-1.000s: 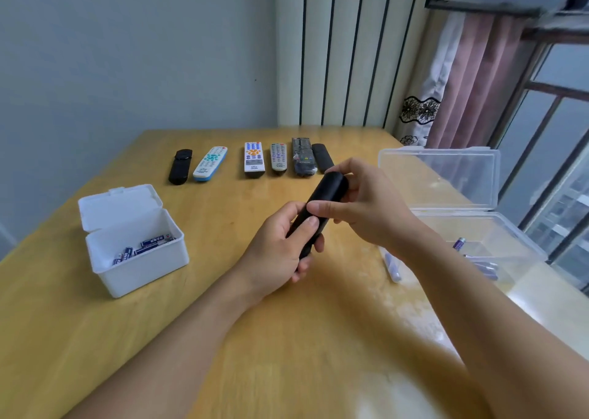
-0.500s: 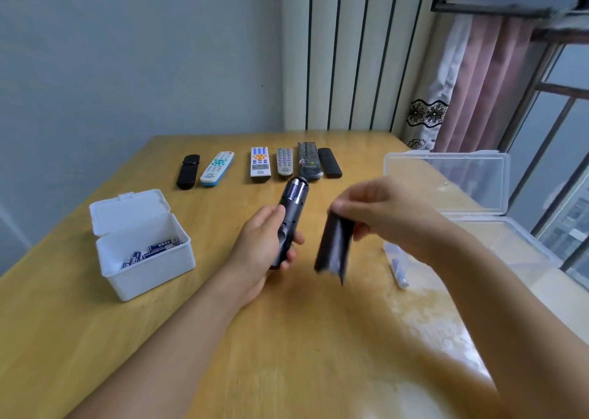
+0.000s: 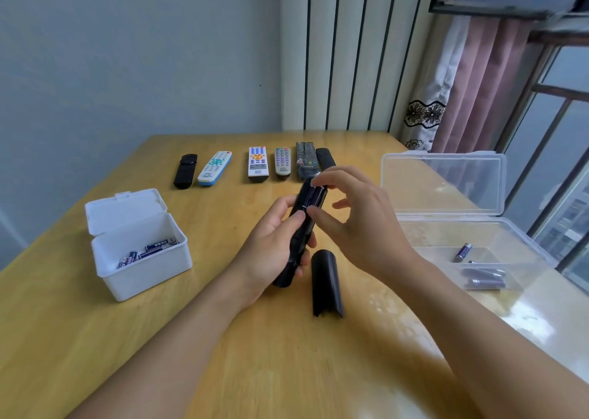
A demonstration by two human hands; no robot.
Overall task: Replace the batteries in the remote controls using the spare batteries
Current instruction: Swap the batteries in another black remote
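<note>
My left hand grips a black remote above the table, back side up, with its battery bay uncovered and two purple batteries showing inside. My right hand hovers over the bay with thumb and forefinger at the two ends of the batteries. Its black battery cover lies on the table just below my hands. A white box at the left holds several blue batteries. A clear box at the right holds several purple batteries.
Several remotes lie in a row at the far side of the wooden table: a black one, a white and blue one, a white one, a grey one, and two dark ones. Curtain and window stand at the right.
My right hand slid the cover off the remote, laid it on the table, and came back to the uncovered batteries. The left hand kept its grip on the remote.
</note>
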